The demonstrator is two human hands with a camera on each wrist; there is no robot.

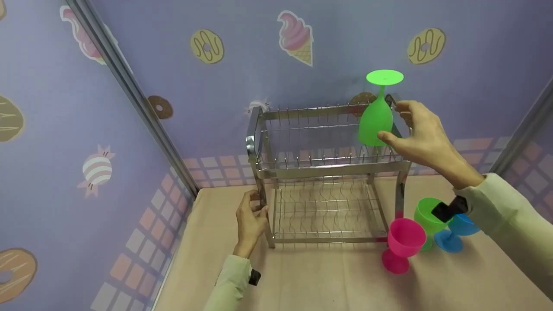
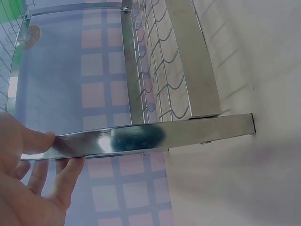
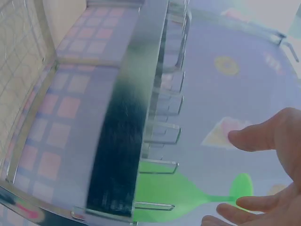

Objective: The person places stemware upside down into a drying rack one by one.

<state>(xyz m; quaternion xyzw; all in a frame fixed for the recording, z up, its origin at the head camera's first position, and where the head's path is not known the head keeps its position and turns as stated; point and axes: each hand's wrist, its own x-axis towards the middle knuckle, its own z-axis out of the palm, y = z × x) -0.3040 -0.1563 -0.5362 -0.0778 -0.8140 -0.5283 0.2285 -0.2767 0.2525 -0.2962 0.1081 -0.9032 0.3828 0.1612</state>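
A two-tier metal dish rack (image 1: 332,170) stands on the table against the wall. My left hand (image 1: 252,222) grips its left upright, with thumb and fingers on opposite faces of the metal bar (image 2: 141,137) in the left wrist view. Upside down at the right end of the upper tier is a green plastic goblet (image 1: 376,123), its foot pointing up. My right hand (image 1: 421,134) is beside this goblet, thumb and fingers spread apart. In the right wrist view the fingers (image 3: 258,203) are close to the goblet's foot (image 3: 241,188); whether they touch it is unclear.
Right of the rack, a pink goblet (image 1: 406,237), a second green goblet (image 1: 427,216) and a blue goblet (image 1: 449,242) stand upright on the table (image 1: 311,276). The right sleeve partly covers the blue one. Patterned walls (image 1: 242,77) close in the back and sides.
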